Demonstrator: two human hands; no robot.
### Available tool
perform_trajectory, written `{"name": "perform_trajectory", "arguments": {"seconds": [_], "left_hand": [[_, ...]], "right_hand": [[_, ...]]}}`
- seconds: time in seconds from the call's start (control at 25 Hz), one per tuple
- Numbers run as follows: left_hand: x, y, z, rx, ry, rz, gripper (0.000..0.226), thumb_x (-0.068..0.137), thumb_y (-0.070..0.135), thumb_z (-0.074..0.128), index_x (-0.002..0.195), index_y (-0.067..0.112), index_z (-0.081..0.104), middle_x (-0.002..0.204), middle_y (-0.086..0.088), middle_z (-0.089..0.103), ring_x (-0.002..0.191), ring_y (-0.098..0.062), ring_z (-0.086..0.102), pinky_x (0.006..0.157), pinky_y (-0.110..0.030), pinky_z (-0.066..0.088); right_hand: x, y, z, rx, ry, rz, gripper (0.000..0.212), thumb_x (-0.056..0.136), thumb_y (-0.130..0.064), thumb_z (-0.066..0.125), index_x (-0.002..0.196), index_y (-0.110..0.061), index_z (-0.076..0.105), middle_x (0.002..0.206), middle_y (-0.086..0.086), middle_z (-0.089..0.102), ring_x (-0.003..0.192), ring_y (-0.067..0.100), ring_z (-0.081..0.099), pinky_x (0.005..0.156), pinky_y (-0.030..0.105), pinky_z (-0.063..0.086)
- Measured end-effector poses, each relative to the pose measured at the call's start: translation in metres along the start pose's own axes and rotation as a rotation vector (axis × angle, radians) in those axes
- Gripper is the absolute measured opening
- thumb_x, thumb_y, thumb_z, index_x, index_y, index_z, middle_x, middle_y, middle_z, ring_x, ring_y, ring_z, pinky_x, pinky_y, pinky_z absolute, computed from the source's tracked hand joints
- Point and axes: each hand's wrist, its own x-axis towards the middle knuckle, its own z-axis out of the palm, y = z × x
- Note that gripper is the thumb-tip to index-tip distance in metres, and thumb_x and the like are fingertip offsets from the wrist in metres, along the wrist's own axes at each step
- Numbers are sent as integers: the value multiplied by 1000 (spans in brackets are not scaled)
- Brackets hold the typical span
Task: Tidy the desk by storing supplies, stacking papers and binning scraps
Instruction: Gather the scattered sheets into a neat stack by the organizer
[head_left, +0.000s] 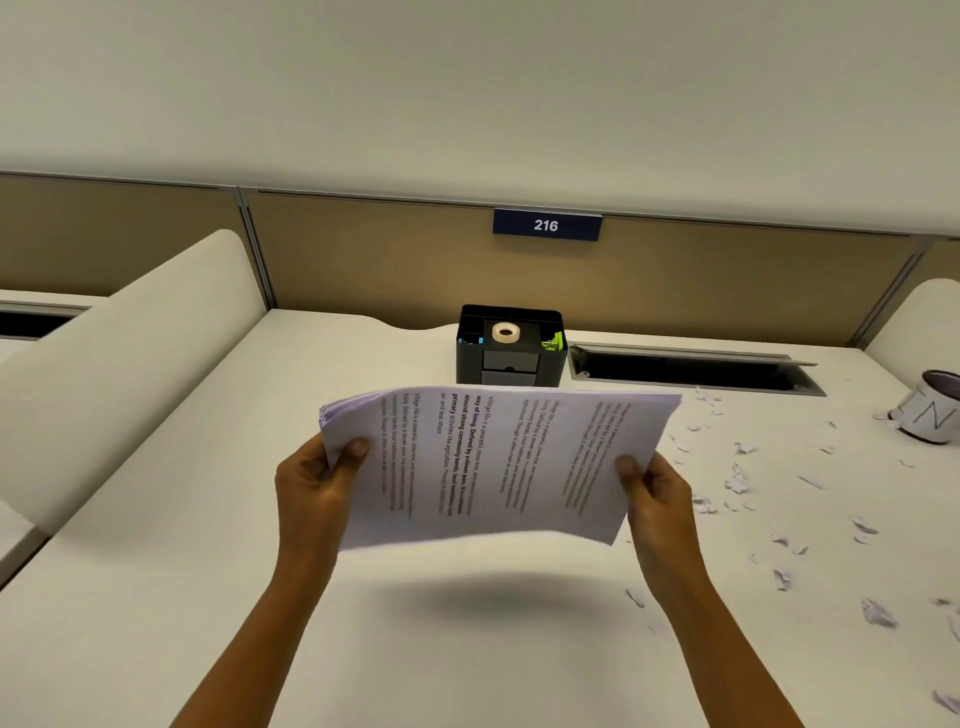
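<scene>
A stack of printed papers (488, 462) hangs in the air above the white desk (208, 519), casting a shadow below it. My left hand (317, 483) grips its left edge, thumb on top. My right hand (654, 493) grips the right edge the same way. Behind the stack stands a black desk organizer (509, 358) holding a tape roll (505, 332), a green item and a blue item. Several torn paper scraps (737, 483) lie scattered over the right side of the desk. A small white bin (930, 410) with a dark rim stands at the far right edge.
A recessed cable tray (691, 369) with an open lid runs along the back right of the desk. A tan partition (389, 260) with a blue "216" sign (546, 225) closes the back. Rounded white dividers (130, 353) stand left and right.
</scene>
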Motion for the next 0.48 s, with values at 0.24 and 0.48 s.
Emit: {"name": "perform_trajectory", "arguments": {"seconds": [0.24,0.48], "left_hand": [[-20,-30,-1,62,-16,27,17,86,30,54,97,21,63,87,12,68,79,-9,64,61,-17,52],[-31,-46,-1,55,58,-76,14,88,20,58,93,33,60,83,10,67,78,-10,62,60,-17,51]], "right_hand": [[-14,32,4,-49,25,42,17,91,-11,54,102,-23,60,98,-1,68,91,16,66,67,19,56],[-19,49,13,-108,48,130,28,92,-11,53,119,-11,54,106,6,65,99,26,62,86,41,54]]}}
